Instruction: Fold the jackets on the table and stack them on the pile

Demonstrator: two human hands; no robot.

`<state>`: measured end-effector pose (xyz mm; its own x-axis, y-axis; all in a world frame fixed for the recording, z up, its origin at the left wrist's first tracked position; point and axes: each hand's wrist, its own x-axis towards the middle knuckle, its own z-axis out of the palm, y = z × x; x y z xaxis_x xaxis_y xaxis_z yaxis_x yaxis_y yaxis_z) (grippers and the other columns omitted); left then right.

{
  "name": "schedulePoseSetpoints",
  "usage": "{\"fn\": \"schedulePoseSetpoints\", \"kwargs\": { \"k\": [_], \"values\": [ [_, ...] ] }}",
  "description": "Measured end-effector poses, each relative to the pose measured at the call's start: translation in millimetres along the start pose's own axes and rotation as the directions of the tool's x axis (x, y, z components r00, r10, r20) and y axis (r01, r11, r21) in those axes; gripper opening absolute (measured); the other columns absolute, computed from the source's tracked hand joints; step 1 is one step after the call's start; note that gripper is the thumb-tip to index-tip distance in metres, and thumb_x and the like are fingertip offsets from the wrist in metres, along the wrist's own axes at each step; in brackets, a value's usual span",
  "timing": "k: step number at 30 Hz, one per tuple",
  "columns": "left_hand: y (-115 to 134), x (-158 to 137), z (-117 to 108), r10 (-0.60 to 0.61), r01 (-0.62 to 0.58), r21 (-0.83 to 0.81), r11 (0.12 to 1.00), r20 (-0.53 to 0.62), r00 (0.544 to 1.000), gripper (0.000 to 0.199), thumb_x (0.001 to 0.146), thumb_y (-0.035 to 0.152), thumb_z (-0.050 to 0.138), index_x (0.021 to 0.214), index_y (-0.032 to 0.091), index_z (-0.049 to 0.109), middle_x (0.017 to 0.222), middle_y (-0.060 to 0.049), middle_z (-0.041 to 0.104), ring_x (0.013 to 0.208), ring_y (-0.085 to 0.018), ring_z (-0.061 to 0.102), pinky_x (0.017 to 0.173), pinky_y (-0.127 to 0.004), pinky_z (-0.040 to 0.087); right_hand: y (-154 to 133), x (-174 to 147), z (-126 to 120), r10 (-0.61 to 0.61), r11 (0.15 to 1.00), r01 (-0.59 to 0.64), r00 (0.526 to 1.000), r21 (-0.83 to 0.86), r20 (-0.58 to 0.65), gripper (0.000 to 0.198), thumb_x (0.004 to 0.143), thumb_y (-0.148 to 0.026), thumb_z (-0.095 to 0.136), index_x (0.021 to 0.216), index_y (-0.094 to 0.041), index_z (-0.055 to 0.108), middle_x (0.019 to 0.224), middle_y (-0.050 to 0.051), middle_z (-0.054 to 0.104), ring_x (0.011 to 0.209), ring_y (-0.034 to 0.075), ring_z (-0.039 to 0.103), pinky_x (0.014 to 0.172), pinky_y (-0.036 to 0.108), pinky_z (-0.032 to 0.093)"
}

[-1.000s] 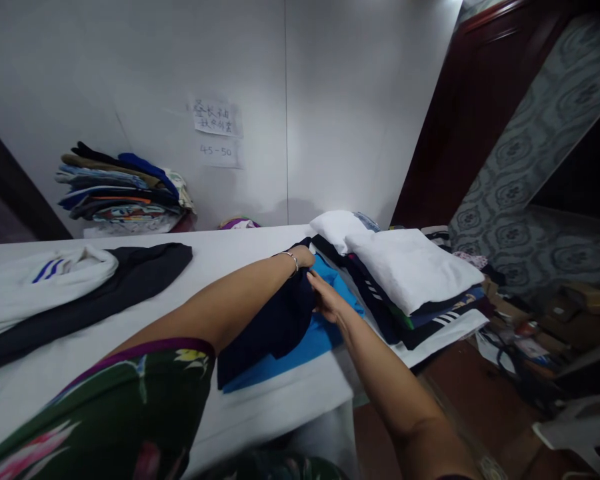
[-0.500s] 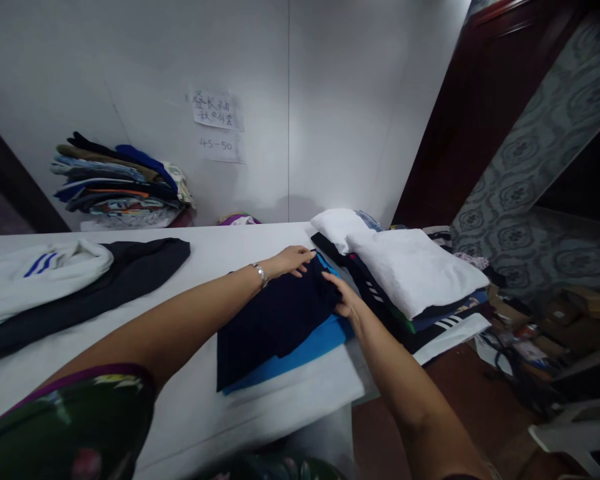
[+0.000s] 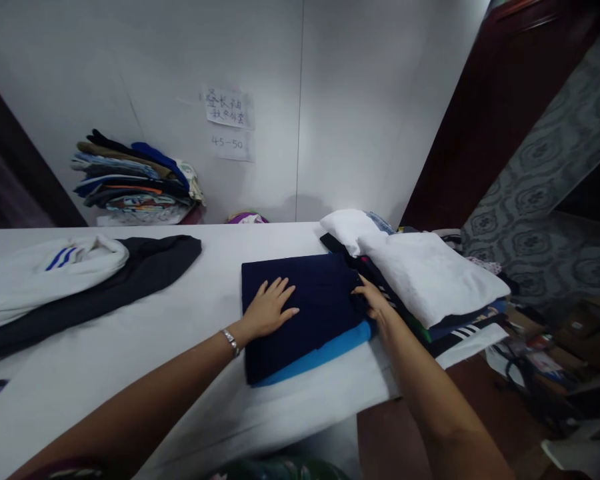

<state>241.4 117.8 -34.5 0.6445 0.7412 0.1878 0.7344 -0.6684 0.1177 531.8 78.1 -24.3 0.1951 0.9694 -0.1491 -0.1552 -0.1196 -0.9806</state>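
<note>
A folded navy garment [image 3: 315,293] lies flat on the white table, its exact kind not clear. A bright blue piece of clothing [image 3: 325,352] sticks out from under its near edge. My left hand [image 3: 270,308] rests palm down on the left part of the navy cloth, fingers spread. At the garment's right edge, my right hand [image 3: 373,297] grips the cloth, some of its fingers hidden. Just beyond that hand, a white folded garment [image 3: 430,273] tops a stack of folded clothes.
On the left, a white garment with blue stripes [image 3: 35,273] lies over dark grey clothing [image 3: 165,260]. A tall pile of folded clothes [image 3: 135,180] stands against the wall. Handwritten paper signs [image 3: 230,110] hang above the white table [image 3: 190,327]. Boxes [image 3: 580,327] clutter the right.
My left hand has left the far right edge and come down flat on the navy garment's left part. The garment now lies squarer and smoother. My right hand stays at its right edge.
</note>
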Motion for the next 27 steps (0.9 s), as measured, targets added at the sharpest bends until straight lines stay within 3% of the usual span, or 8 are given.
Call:
{"fn": "schedulePoseSetpoints", "kwargs": {
  "k": [4,9,12,15,18,20,22,27],
  "values": [
    [0.2,1.5,21.3,0.008,-0.007,-0.001,1.000,0.084,0.996,0.065,0.091,0.058,0.032,0.142,0.019,0.041,0.150,-0.013,0.036,0.141,-0.028,0.026,0.114,-0.050,0.015,4.1,2.0,-6.1,0.038,0.992,-0.035,0.999,-0.120,0.024,0.075,0.058,-0.022,0.059,0.132,-0.029,0.046,0.098,0.000,0.070,0.080,0.022,0.066,0.068,0.035,0.053],
    [0.8,2.0,14.3,-0.004,0.004,-0.004,1.000,0.111,0.994,0.065,0.091,0.057,0.032,0.142,0.018,0.040,0.151,-0.013,0.034,0.141,-0.029,0.024,0.114,-0.050,0.014,-25.4,13.3,-7.5,0.069,0.913,-0.095,0.995,-0.396,-0.078,0.077,0.070,-0.039,0.065,0.140,-0.024,0.039,0.131,0.010,0.056,0.114,0.028,0.057,0.094,0.045,0.046],
    [3.2,2.3,4.1,-0.019,0.023,-0.028,0.999,0.123,0.992,0.063,0.090,0.056,0.035,0.141,0.019,0.043,0.150,-0.013,0.035,0.141,-0.030,0.025,0.113,-0.053,0.015,-34.6,14.7,2.8,-0.157,0.712,0.066,0.985,-0.700,-0.067,0.086,0.068,-0.037,0.071,0.144,-0.020,0.035,0.140,0.014,0.047,0.127,0.034,0.045,0.106,0.049,0.033],
    [6.1,-0.9,-0.2,-0.006,0.006,-0.013,1.000,0.027,1.000,0.062,0.090,0.058,0.036,0.140,0.023,0.043,0.153,-0.010,0.031,0.142,-0.030,0.021,0.114,-0.056,0.011,-22.2,3.2,20.5,-0.403,0.404,0.303,0.906,-0.863,0.129,0.080,0.075,-0.036,0.066,0.146,-0.020,0.033,0.149,0.013,0.036,0.137,0.034,0.031,0.111,0.051,0.023],
    [7.7,-7.7,8.3,0.021,-0.020,-0.017,1.000,0.012,1.000,0.064,0.090,0.061,0.032,0.141,0.023,0.041,0.152,-0.010,0.033,0.142,-0.029,0.022,0.114,-0.056,0.011,4.4,-10.2,26.7,-0.359,0.199,0.537,0.818,-0.820,0.449,0.068,0.084,-0.040,0.055,0.146,-0.022,0.033,0.151,0.009,0.032,0.139,0.028,0.027,0.113,0.047,0.023],
    [7.5,-11.9,18.0,0.019,-0.017,-0.031,0.999,0.042,0.999,0.066,0.090,0.062,0.028,0.142,0.022,0.040,0.150,-0.010,0.035,0.141,-0.029,0.025,0.113,-0.057,0.013,20.1,-13.0,17.2,-0.301,0.161,0.498,0.847,-0.852,0.438,0.058,0.088,-0.040,0.049,0.142,-0.021,0.039,0.148,0.010,0.038,0.138,0.027,0.031,0.113,0.049,0.023],
    [6.5,-14.5,26.4,0.019,-0.018,-0.034,0.999,0.032,0.999,0.067,0.091,0.062,0.027,0.143,0.022,0.038,0.151,-0.010,0.034,0.141,-0.029,0.024,0.113,-0.057,0.012,29.6,-10.9,0.4,-0.334,0.154,0.349,0.899,-0.925,0.283,0.052,0.091,-0.038,0.042,0.138,-0.017,0.045,0.145,0.013,0.042,0.137,0.028,0.032,0.113,0.051,0.021],
    [3.7,-15.1,34.0,0.025,-0.025,-0.035,0.999,-0.006,1.000,0.066,0.090,0.062,0.028,0.143,0.024,0.039,0.152,-0.009,0.033,0.142,-0.029,0.023,0.114,-0.056,0.011,28.5,-8.1,-18.3,-0.358,0.162,0.198,0.925,-0.967,0.129,0.051,0.091,-0.034,0.040,0.138,-0.015,0.046,0.144,0.012,0.043,0.137,0.029,0.032,0.115,0.046,0.020]
  ]
}}
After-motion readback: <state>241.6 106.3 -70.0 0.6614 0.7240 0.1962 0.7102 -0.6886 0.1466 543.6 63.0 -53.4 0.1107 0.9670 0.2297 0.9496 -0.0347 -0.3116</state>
